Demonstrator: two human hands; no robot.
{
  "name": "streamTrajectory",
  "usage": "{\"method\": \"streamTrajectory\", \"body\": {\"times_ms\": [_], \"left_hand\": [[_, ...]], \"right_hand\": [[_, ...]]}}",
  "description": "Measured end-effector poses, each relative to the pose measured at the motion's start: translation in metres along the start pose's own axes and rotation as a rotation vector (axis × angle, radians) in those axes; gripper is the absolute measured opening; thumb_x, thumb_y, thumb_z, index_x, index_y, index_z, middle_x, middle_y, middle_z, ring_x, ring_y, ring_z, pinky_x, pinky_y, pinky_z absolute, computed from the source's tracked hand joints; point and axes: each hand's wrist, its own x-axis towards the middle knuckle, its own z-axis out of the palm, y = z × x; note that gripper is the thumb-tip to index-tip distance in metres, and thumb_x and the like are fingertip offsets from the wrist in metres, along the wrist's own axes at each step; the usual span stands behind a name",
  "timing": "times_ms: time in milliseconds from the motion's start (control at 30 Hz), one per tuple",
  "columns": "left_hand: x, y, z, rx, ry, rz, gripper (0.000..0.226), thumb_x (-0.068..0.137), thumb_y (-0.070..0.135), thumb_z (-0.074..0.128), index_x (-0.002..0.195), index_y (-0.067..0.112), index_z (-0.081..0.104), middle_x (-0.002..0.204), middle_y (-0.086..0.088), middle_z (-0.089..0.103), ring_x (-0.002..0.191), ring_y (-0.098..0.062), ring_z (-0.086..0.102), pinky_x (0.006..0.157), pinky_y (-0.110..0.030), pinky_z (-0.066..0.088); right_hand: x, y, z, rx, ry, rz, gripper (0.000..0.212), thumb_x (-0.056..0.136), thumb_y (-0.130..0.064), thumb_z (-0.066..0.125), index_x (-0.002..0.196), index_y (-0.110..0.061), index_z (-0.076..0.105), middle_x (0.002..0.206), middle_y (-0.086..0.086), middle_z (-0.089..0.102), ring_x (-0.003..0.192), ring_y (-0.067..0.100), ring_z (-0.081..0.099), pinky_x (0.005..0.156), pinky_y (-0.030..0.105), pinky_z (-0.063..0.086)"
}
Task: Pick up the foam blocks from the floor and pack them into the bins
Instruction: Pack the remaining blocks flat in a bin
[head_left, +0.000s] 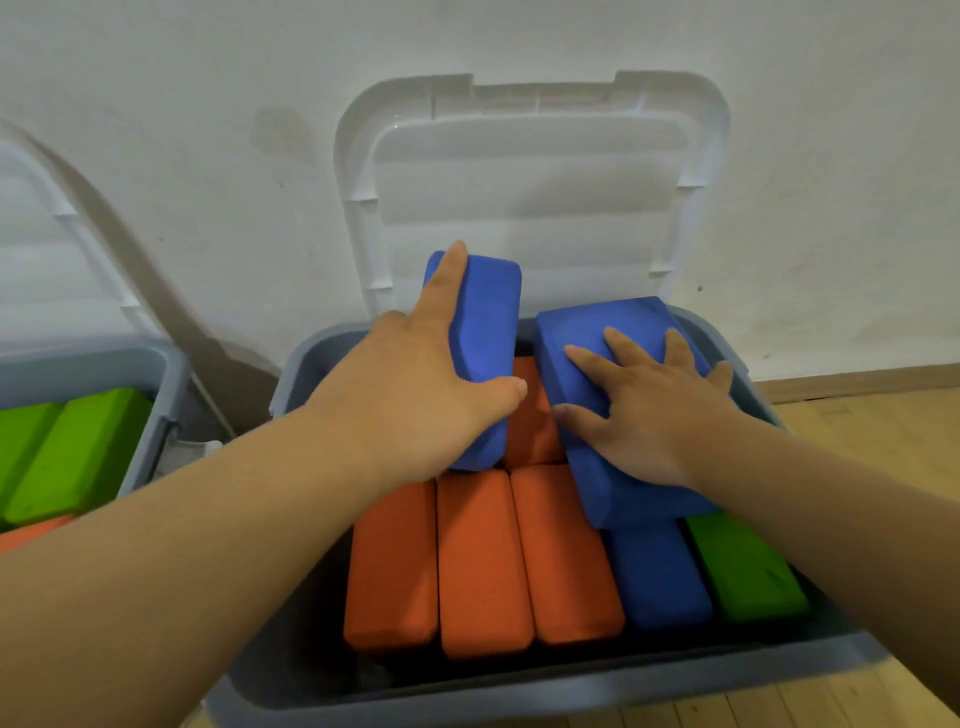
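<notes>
A grey bin stands open against the wall, its white lid leaning back. Inside stand three orange foam blocks, a blue block and a green block in a row, with another orange block behind. My left hand grips an upright blue block over the bin's back left. My right hand lies flat, fingers spread, on a second blue block resting tilted on top of the packed blocks.
A second grey bin at the left holds green blocks and an orange one, its lid against the wall. Wooden floor shows at the right, and a white wall runs behind.
</notes>
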Motion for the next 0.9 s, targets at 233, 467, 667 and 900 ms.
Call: {"method": "streamTrajectory", "body": {"times_ms": [233,467,667,900], "left_hand": [[0.021,-0.004,0.003,-0.002,0.026,-0.052,0.090,0.090,0.065,0.057,0.157,0.054,-0.001,0.127,0.004,0.058,0.108,-0.021,0.056,0.086,-0.030,0.040],[0.041,-0.008,0.002,0.139,0.032,-0.063,0.085,0.092,0.063,0.051,0.159,0.049,0.000,0.149,-0.004,0.051,0.119,-0.029,0.054,0.084,-0.033,0.036],[0.057,-0.024,-0.006,0.089,0.029,-0.135,0.083,0.094,0.061,0.046,0.163,0.039,0.004,0.155,-0.004,0.046,0.126,-0.030,0.050,0.089,-0.033,0.033],[0.059,-0.059,0.048,0.022,-0.077,-0.186,0.088,0.095,0.071,0.041,0.163,0.036,-0.003,0.156,-0.016,0.044,0.136,-0.036,0.048,0.105,-0.038,0.037]], "right_hand": [[0.003,-0.003,-0.002,0.036,0.000,0.026,0.084,0.082,-0.092,0.021,0.157,-0.056,0.004,0.170,-0.011,-0.003,0.154,0.043,-0.001,0.113,0.076,0.016],[0.004,0.008,-0.005,0.028,0.118,0.096,0.081,0.087,-0.086,0.024,0.156,-0.045,0.024,0.168,0.000,0.011,0.148,0.037,0.019,0.110,0.062,0.034],[0.009,0.010,-0.007,0.160,0.153,0.111,0.069,0.092,-0.076,0.038,0.152,-0.042,0.036,0.166,0.000,0.020,0.147,0.035,0.020,0.116,0.055,0.030],[0.013,-0.006,0.000,0.152,0.189,0.061,0.060,0.096,-0.068,0.037,0.150,-0.043,0.037,0.163,-0.006,0.023,0.143,0.033,0.023,0.104,0.055,0.034]]}}
